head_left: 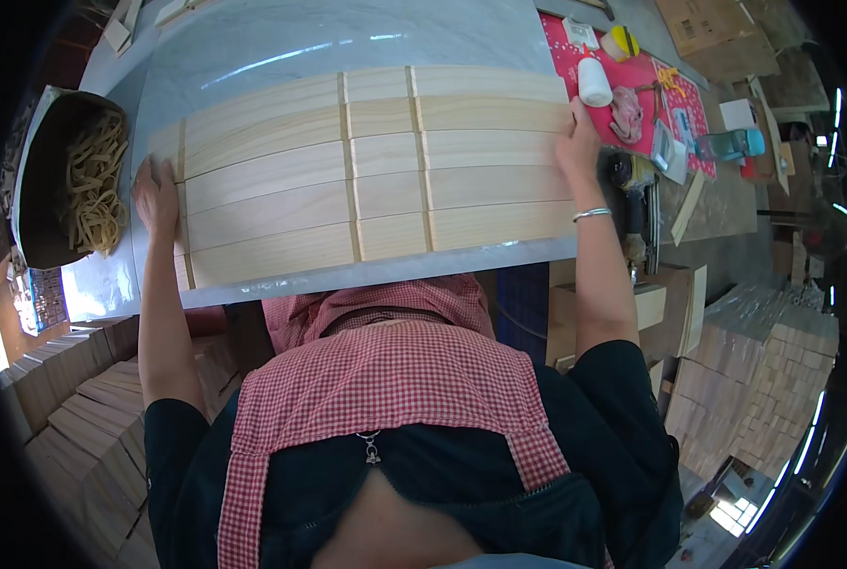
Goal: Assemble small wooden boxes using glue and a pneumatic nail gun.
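Several pale wooden boards lie edge to edge on the grey table in front of me. Narrow grooves run across all of them, two near the middle and one near the left end. My left hand grips the left ends of the boards, with its fingers bent over the edge. At the opposite end, my right hand is closed against the right ends, its thumb side toward the far boards. The undersides of the boards and some of my fingertips are hidden.
A box of rubber bands stands left of the boards. On a red mat at the right are a white bottle, a yellow tape roll, a pink cloth and a blue-capped bottle. Stacked wood flanks me.
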Motion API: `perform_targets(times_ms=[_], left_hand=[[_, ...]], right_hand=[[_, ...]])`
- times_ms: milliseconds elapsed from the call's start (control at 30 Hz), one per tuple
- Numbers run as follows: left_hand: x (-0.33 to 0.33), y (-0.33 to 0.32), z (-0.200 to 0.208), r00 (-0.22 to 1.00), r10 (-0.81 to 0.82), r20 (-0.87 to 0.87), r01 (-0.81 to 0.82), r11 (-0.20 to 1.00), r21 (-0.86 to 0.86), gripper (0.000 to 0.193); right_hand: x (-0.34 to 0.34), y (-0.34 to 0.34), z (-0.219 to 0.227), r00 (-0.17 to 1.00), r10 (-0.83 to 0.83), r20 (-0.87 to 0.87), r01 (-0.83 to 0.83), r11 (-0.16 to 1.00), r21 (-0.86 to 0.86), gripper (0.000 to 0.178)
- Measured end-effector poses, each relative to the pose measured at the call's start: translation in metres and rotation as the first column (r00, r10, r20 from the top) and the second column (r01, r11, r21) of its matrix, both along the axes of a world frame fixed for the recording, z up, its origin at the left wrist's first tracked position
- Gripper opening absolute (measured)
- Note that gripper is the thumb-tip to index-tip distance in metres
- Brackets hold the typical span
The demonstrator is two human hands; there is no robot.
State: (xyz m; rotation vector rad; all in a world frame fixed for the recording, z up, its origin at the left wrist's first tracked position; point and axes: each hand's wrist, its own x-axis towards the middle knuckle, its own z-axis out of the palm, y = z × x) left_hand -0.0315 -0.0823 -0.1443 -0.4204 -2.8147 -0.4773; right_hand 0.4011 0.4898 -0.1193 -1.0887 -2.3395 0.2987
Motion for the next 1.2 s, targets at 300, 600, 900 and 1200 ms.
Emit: perform_targets(times_ms=[300,600,900,1200], left_hand=[[0.077,0.001,0.024,0.965,-0.231,-0.129,0.228,0.973,-0.036,0.071],[0.136,-0.020,0.005,0.953,-0.301,-0.033,0.302,0.953,0.033,0.071],[0.029,-0.057,-0.028,0.996,0.034,0.077,-0.039,0.997,0.061,0.053],[0.036,-0.039,-0.023,0.999,0.028,0.014,-0.030,0.993,0.111,0.048]], right_hand=[[0.062,-0.012,0.014,0.996,-0.028,-0.080,0.012,0.981,-0.194,0.032],[0.044,-0.026,0.015,0.994,0.108,0.025,-0.107,0.993,-0.042,0.023],[0.033,-0.034,0.005,0.999,-0.026,-0.028,0.027,0.999,0.038,0.028],[0.027,-0.042,0.010,0.994,-0.090,0.058,0.090,0.996,0.011,0.032]])
